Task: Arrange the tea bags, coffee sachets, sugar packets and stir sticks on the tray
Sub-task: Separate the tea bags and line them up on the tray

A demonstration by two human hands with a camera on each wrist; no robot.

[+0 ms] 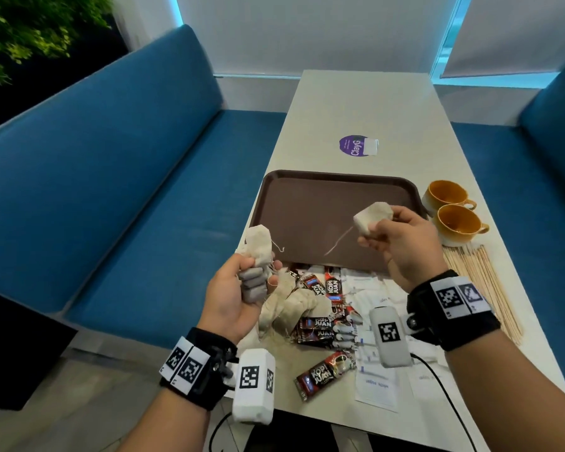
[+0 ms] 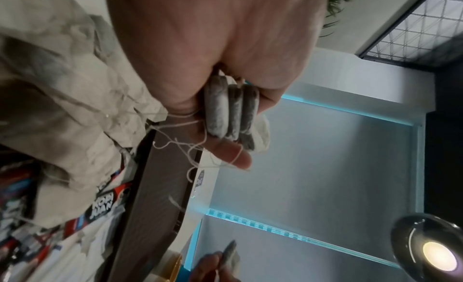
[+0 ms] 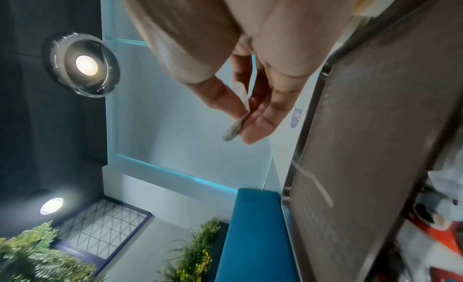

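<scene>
Clutching a small stack of tea bags (image 1: 256,256) in the left hand (image 1: 238,295), fingers curled round them at lower centre of the head view; in the left wrist view at least three bags sit edge-on against the palm with loose strings trailing over one finger, probably gathered so as to go down together. Pinching a single tea bag (image 1: 372,215) between thumb and fingertips of the right hand (image 1: 405,243), raised over the right part of the brown tray (image 1: 307,203) with its string dangling down-left, seemingly drawn apart from the stack for separate placing. No item on the tray floor as yet, by the look of it. Still heaped on the table (image 1: 366,102) just below the tray's near edge: more tea bags (image 1: 294,305), dark coffee sachets (image 1: 320,327) and white sugar packets (image 1: 375,383), partly overlapping. Lying in a loose bundle at right of frame, beside the wrist: stir sticks (image 1: 483,282), with two orange cups (image 1: 454,210) above them, clear of the tray.
</scene>
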